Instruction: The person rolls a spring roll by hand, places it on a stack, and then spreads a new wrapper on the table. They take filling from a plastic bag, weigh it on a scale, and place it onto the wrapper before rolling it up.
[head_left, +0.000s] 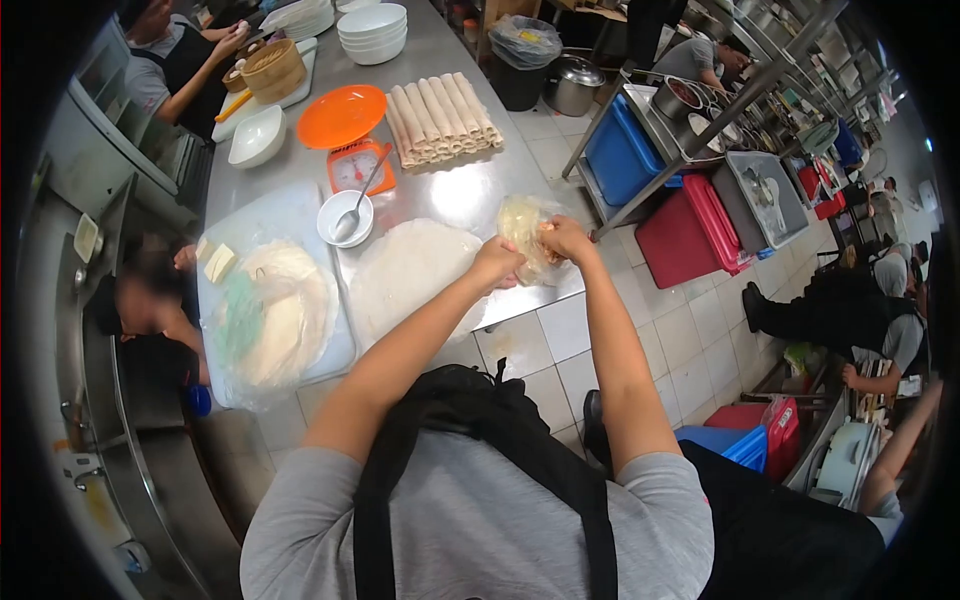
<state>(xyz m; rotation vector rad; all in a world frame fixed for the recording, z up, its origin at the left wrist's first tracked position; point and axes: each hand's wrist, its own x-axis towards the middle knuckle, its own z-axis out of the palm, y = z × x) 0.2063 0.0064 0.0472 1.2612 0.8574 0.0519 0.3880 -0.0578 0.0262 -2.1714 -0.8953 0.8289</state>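
Note:
A clear plastic bag (520, 215) with pale yellowish and orange-brown contents is at the near right corner of the steel table. My left hand (497, 262) is closed on the bag's near left side. My right hand (567, 240) has its fingers curled at the bag's right side, where orange-brown food shows; how much of it they grip is hidden. Just left of my hands lies a thin round white wrapper sheet (410, 268), flat on the table. Beside it stands a small white bowl (345, 218) with a metal spoon (358, 198) in it.
Rolled wrappers (440, 115) are stacked behind an orange scale (360, 168) with an orange plate (342, 115). On a white cutting board (215, 335), plastic partly covers round sheets (290, 310). White bowls (373, 35) and a bamboo steamer (273, 70) stand farther back. Other people work on both sides.

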